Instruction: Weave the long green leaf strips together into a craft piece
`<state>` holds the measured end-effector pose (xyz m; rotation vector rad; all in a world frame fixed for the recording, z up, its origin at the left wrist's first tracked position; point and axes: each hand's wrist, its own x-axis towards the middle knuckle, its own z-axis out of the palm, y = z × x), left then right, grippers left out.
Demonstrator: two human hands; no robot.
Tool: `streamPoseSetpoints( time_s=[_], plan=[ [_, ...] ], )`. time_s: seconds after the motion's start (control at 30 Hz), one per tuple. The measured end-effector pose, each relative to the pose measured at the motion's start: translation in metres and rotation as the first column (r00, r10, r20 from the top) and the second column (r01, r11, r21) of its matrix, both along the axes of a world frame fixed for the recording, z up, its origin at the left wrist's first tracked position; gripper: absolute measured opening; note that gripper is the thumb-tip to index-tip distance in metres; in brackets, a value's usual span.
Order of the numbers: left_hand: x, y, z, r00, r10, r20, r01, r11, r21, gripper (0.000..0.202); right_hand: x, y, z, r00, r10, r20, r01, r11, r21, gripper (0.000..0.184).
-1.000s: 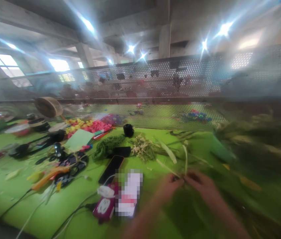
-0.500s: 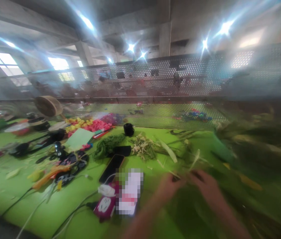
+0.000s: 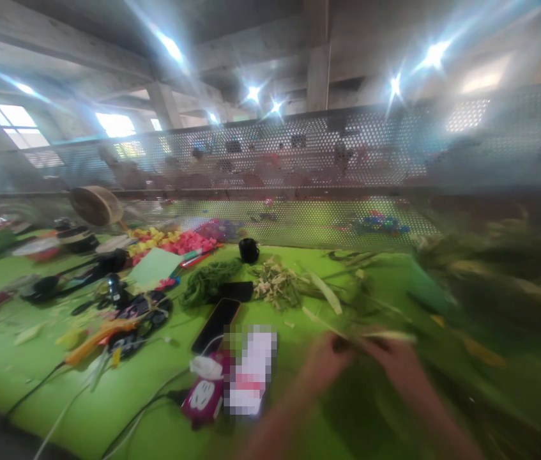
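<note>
My left hand and my right hand are close together above the table, right of centre, with fingers closed. Between them is a thin pale strip of dried husk, one end pointing right past my right fingers. A second narrow piece sticks out up and left from my left fingers. The fingertips are blurred, so the exact hold is hard to see. Just beyond the hands lie a broader pale husk strip and a heap of husk scraps.
A phone with a blurred-out screen and a purple power socket lie left of my hands. Further left are an orange glue gun and cables. A large pile of dried husks stands right. A perforated metal screen runs behind.
The pale strip at my right hand has swung down from slanting upward to lying nearly level toward the right. Both hands have stayed in about the same place.
</note>
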<state>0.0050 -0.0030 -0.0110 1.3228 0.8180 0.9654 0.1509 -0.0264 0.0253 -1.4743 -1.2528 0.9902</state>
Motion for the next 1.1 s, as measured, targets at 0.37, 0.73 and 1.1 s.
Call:
streamPoseSetpoints(
  time_s=[0.37, 0.73, 1.1],
  plan=[
    [-0.004, -0.001, 0.003, 0.997, -0.052, -0.057, 0.051, 0.998, -0.02, 0.023, -0.003, -0.002, -0.001, 0.997, -0.033, -0.068, 0.03, 0.998, -0.048, 0.023],
    [-0.006, 0.004, -0.001, 0.996, 0.003, -0.092, 0.0, 0.999, 0.034, 0.027, 0.01, 0.009, -0.026, 0.99, -0.059, -0.127, 0.051, 0.997, -0.063, 0.03],
    [-0.005, 0.0, 0.001, 0.996, 0.007, -0.084, -0.016, 0.993, -0.113, 0.022, 0.007, 0.005, 0.0, 0.995, -0.1, -0.001, 0.099, 0.988, -0.116, 0.031]
  ],
)
